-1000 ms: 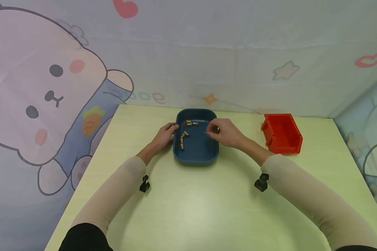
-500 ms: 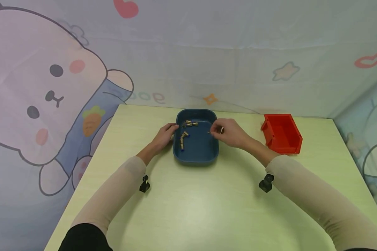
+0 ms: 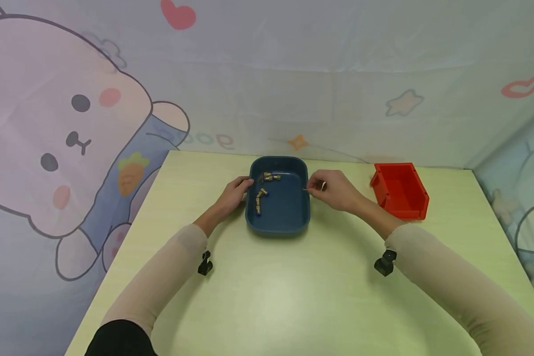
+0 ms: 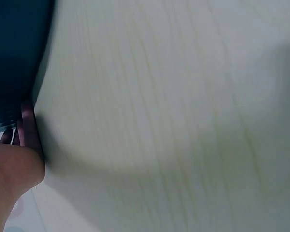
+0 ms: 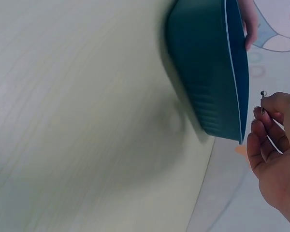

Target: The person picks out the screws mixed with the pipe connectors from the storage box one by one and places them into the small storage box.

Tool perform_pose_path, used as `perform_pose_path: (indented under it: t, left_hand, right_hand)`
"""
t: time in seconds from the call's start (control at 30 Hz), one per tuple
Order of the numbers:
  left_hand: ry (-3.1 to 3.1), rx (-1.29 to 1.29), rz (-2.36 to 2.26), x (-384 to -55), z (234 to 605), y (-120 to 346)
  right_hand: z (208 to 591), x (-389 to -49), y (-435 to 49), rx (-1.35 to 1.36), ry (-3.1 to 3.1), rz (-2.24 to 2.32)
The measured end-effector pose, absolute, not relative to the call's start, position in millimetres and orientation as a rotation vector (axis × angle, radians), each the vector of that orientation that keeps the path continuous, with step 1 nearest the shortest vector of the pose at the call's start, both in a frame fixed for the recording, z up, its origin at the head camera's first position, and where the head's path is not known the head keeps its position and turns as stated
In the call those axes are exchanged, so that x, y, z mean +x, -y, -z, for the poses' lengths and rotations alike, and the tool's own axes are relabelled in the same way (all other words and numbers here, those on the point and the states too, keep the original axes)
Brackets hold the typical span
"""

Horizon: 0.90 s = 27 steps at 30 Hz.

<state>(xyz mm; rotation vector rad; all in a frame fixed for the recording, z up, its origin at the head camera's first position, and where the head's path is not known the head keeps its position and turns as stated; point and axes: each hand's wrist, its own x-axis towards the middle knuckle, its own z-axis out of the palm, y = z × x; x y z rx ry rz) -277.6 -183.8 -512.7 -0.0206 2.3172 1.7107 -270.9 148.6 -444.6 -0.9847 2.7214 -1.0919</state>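
Observation:
A dark blue plastic tray (image 3: 289,210) lies on the table, with several brass fittings (image 3: 258,205) with blue ends along its left side and more near its far left corner. Thin screws (image 3: 260,179) lie beside the far ones. My left hand (image 3: 232,195) grips the tray's left wall, thumb at the rim and fingers against the outside in the left wrist view. Between thumb and index finger, my right hand (image 3: 333,189) pinches a small silver screw (image 5: 263,94), just over the tray's right rim. Its other fingers are loosely curled in the right wrist view.
A red open-front bin (image 3: 400,190) stands at the back right of the pale wooden table (image 3: 267,291). Behind the table hangs a printed cloth (image 3: 347,99). Small black mounts (image 3: 384,262) hang under both forearms.
My right hand has moved right with the pinched screw, from over the tray's inside to its right rim. The left hand and the tray have stayed in place.

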Motion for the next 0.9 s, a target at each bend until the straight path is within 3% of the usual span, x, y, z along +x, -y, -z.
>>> perform_pose_path:
  t: [0.9]
  left_hand:
    - [-2.315, 0.007, -1.718, -277.1, 514.4, 184.0]
  right_hand:
    - [450.8, -270.1, -184.9, -0.849, -2.781, 1.135]
